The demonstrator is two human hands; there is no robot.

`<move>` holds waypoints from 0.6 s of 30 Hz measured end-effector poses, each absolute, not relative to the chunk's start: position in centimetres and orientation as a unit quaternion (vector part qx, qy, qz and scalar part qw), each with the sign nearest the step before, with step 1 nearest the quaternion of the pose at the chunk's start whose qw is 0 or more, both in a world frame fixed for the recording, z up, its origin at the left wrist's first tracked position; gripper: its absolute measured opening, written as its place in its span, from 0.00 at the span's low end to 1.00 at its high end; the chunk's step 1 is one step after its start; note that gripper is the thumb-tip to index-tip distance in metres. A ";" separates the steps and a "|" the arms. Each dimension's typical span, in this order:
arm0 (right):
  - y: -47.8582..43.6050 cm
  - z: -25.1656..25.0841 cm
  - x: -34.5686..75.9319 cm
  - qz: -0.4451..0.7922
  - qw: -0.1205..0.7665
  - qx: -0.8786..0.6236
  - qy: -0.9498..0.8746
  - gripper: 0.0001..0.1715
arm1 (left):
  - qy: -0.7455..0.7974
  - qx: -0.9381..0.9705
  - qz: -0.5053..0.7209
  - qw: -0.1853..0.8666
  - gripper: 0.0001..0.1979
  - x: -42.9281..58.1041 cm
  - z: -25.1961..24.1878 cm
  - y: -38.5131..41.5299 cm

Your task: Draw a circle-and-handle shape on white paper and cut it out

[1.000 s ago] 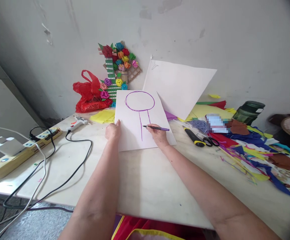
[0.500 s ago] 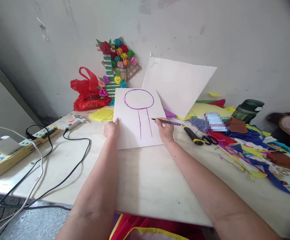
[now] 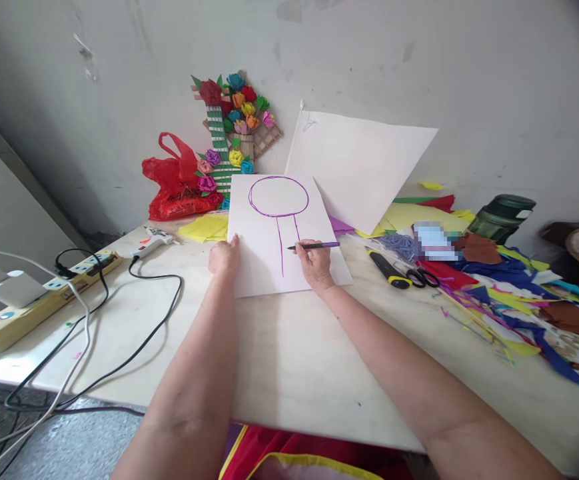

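Head view: right hand (image 3: 314,265) fingers clamped on purple pen (image 3: 314,246), tip over paper (image 3: 282,233). Left hand (image 3: 224,257) flat on paper's left edge, fingers together.

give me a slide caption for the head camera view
Right hand holds a purple pen over a white sheet with a drawn circle; left hand rests on its edge.

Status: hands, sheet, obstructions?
Left hand pressing sheet edge. Right hand grips pen, tip at the drawn stem. Scissors lie apart, to the right.
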State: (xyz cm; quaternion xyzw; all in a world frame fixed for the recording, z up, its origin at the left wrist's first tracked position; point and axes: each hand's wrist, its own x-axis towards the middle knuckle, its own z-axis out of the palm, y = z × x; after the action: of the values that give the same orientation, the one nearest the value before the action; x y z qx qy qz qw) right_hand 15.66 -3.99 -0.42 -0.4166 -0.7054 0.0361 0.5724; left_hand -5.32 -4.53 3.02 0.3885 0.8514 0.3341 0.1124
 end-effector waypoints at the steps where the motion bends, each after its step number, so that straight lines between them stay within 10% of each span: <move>1: -3.9 -0.5 15.7 0.031 0.568 -0.417 -0.709 0.12 | 0.852 0.388 0.334 0.112 0.24 -5.3 3.0 -4.5; 18: -3.5 -1.3 15.4 0.018 0.548 -0.418 -0.724 0.08 | 0.849 0.387 0.344 0.107 0.24 -5.5 2.6 -4.1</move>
State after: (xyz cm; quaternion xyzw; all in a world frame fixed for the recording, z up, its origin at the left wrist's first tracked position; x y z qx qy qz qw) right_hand 15.37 -3.55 -1.27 -0.4177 -0.7243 0.0179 0.5484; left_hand -5.50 -4.13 2.63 0.3872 0.8489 0.3436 0.1068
